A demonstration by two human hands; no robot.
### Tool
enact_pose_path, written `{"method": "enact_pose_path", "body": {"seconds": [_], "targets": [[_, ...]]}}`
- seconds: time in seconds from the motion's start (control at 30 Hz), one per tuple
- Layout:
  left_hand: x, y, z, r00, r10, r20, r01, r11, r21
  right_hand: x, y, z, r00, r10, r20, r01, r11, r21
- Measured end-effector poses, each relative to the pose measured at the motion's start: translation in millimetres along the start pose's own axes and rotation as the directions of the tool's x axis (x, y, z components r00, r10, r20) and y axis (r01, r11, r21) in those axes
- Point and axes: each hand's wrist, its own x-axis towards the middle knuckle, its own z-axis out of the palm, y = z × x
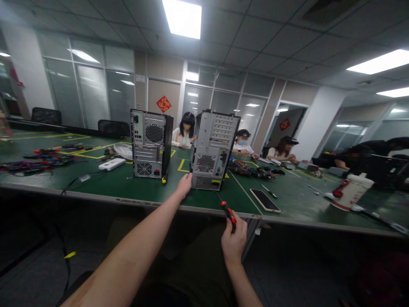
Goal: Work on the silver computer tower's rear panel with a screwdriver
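Note:
A grey computer tower point(214, 140) stands upright on the green table, its back panel with vents and ports facing me. My left hand point(184, 186) is closed against the tower's lower left edge, with part of its fingers hidden there. In my right hand point(235, 238) is a screwdriver point(227, 209) with a red and black handle, gripped near its end. Its thin shaft slants up and left, the tip close to the tower's bottom edge; I cannot tell whether they touch. A second computer tower point(150, 145) stands to the left, with a yellow-ended tool point(164, 180) beside its base.
To the right lie a phone point(264, 200), a thin metal tool point(269, 191) and a white tumbler point(351, 194). Bundled cables point(38, 164) and a white power strip point(111, 164) are at left. Black cables point(255, 170) lie behind the phone. Several people sit across the table point(191, 204).

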Motion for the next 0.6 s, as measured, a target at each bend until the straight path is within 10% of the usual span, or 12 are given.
{"method": "enact_pose_path", "body": {"seconds": [0.6], "targets": [[0.9, -3.0, -0.2, 0.999, -0.030, 0.022, 0.031, 0.999, -0.039, -0.8, -0.5, 0.4, 0.996, 0.090, 0.013, -0.090, 0.996, 0.016]]}}
